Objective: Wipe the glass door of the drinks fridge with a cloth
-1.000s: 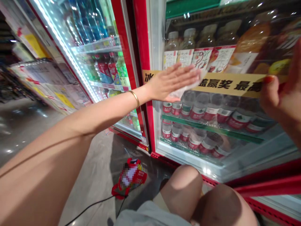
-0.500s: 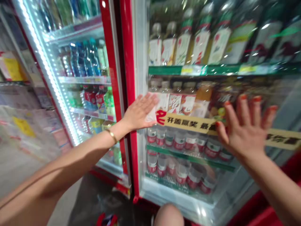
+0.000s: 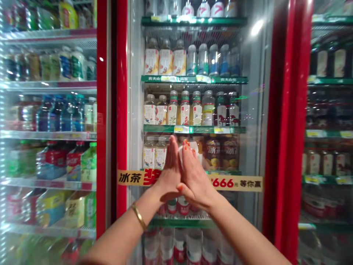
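My left hand (image 3: 171, 173) and my right hand (image 3: 195, 176) meet in front of the middle cooler, fingers straight and pointing up, palms turned to each other. Between them shows a bit of white tissue (image 3: 181, 154), pressed between the hands; most of it is hidden. A gold bangle (image 3: 138, 216) circles my left wrist, and the nails of my right hand are orange. Behind the hands is the closed glass door (image 3: 252, 147), crossed by a tan strip (image 3: 249, 183) with printed characters. Whether the hands touch the glass I cannot tell.
Bottled drinks (image 3: 184, 108) stand in rows on green-edged shelves (image 3: 165, 129) behind the glass. Red frames (image 3: 121, 110) border the door. Another lit cooler with bottles (image 3: 56, 114) is at left, and a further one (image 3: 328, 110) at right.
My hands were apart, the left flat over the white tissue on the glass, the right spread at the right. They have come together at the centre. The view has turned straight onto the cooler.
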`<state>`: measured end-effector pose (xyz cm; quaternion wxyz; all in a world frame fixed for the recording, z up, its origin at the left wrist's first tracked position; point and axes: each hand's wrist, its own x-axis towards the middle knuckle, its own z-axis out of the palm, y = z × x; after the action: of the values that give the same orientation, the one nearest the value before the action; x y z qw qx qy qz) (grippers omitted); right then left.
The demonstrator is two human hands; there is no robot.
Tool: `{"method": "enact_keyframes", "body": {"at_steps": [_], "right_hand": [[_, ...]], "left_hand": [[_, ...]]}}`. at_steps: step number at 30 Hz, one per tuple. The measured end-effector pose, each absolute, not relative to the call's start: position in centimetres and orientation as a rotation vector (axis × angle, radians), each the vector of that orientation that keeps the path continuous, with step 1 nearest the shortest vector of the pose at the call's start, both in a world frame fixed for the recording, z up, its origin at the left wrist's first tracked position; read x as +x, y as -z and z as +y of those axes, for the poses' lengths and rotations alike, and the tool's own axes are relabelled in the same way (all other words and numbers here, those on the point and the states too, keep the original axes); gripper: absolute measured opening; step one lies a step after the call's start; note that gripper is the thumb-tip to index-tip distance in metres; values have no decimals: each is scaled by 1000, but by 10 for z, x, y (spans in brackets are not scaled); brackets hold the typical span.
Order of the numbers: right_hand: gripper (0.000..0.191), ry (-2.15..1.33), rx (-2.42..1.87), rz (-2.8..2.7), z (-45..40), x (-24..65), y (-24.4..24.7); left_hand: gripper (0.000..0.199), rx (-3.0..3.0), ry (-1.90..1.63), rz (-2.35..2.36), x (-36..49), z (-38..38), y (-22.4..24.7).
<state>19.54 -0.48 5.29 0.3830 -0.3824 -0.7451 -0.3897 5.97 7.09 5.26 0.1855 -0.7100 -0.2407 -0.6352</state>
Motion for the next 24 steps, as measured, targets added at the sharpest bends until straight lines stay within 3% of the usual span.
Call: {"method": "enact_keyframes", "body": {"at_steps": [4, 9, 13, 16, 20, 24], "right_hand": [[91, 1300, -1392, -1629, -7, 276, -71], [95, 1194, -1637, -929, -1, 289, -131], [102, 1454, -1427, -1428, 19, 236, -121], [104, 1519, -1297, -1767, 4, 261, -105], [98, 1294, -1521, -1211, -19, 324, -149], [98, 1294, -1432, -1151, 15, 268, -186]], "left_hand": [[98, -2027, 1538, -298, -7, 89, -45], [88, -1870, 1547, -632, -31, 121, -42], [85, -1856, 1561, -648, -22, 129, -41], [87, -1863, 1567, -633, -20, 127, -40], [90, -1859, 1581, -641, -20, 125, -39], [89, -1853, 1578, -643, -21, 126, -40]]}}
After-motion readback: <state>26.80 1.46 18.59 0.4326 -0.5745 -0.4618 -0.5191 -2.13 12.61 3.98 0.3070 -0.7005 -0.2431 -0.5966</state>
